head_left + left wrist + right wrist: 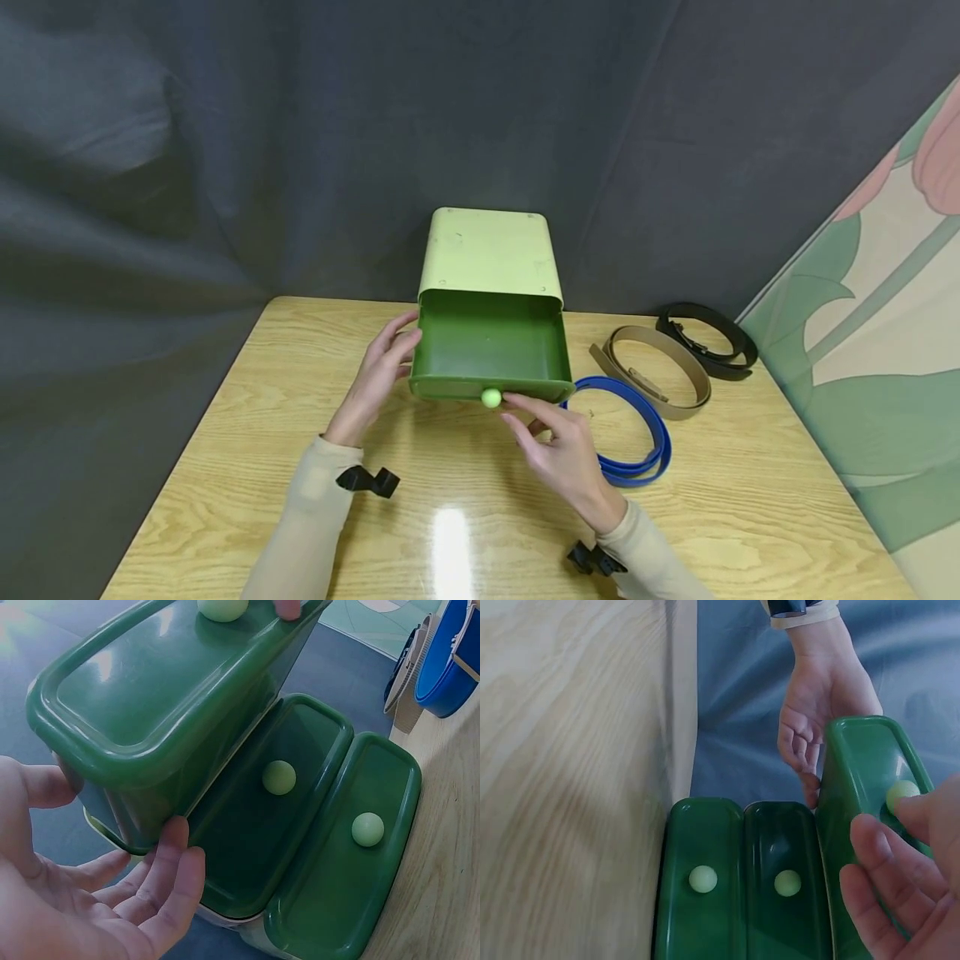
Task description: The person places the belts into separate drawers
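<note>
A pale green cabinet (491,250) stands at the back of the table with its dark green top drawer (487,346) pulled out, the bare drawer floor showing. Beneath it, the middle drawer (244,844) and bottom drawer (326,904) are closed, each with a round pale knob. My left hand (381,367) is at the left side of the top drawer, fingers loosely bent, fingertips right at the drawer's side and cabinet edge. At the front, my right hand (561,450) touches the top drawer's knob (491,398) with a fingertip, its thumb apart from the knob.
Right of the cabinet lie a coiled blue belt (633,471), a tan belt (693,379) and a black belt (738,342) on the wooden table (247,442). A dark curtain (360,125) hangs behind, and a flower-patterned panel (885,333) borders the right side.
</note>
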Demonstrator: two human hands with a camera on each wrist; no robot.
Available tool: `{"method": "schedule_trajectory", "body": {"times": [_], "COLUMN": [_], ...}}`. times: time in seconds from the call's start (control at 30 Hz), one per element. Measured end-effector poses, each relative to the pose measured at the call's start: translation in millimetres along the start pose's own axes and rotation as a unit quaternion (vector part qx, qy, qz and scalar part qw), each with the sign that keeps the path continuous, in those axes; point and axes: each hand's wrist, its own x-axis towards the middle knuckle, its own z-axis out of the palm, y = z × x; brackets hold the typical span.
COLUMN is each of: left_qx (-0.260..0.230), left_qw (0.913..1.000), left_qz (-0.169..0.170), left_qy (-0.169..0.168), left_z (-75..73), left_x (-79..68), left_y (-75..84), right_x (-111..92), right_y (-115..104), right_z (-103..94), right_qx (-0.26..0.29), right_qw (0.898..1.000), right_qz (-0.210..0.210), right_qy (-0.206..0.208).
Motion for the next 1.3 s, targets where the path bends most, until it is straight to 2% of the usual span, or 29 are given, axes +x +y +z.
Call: {"method": "schedule_trajectory", "body": {"times": [0.43,0.67,0.87,1.13,1.3], "left_qx": [0.015,0.016,0.015,0.02,0.026], "left_qw": [0.9999,0.9999,0.9999,0.9998,0.9997], "left_qz": [0.0,0.001,-0.002,-0.004,-0.003], "left_qy": [0.002,0.005,0.003,0.003,0.001], "left_z": [-0.2,-0.3,-0.1,0.6,0.2], "left_x": [0.5,0.6,1.2,1.3,-0.2], "left_y": [0.1,-0.4,-0.2,1.2,1.8], "right_x": [-15.9,-22.9,-30.6,-41.2,-48.5], "right_y": [12.0,17.2,23.4,32.0,37.6], "right_z": [-12.2,-19.1,-25.8,-42.2,-56.4], "right_qx": [-0.029,-0.039,-0.062,-0.116,-0.156], "right_qw": [0.999,0.998,0.995,0.985,0.972], "right_qz": [0.013,0.048,0.067,0.122,0.162], "right_qy": [-0.006,-0.028,-0.031,-0.035,-0.061]}}
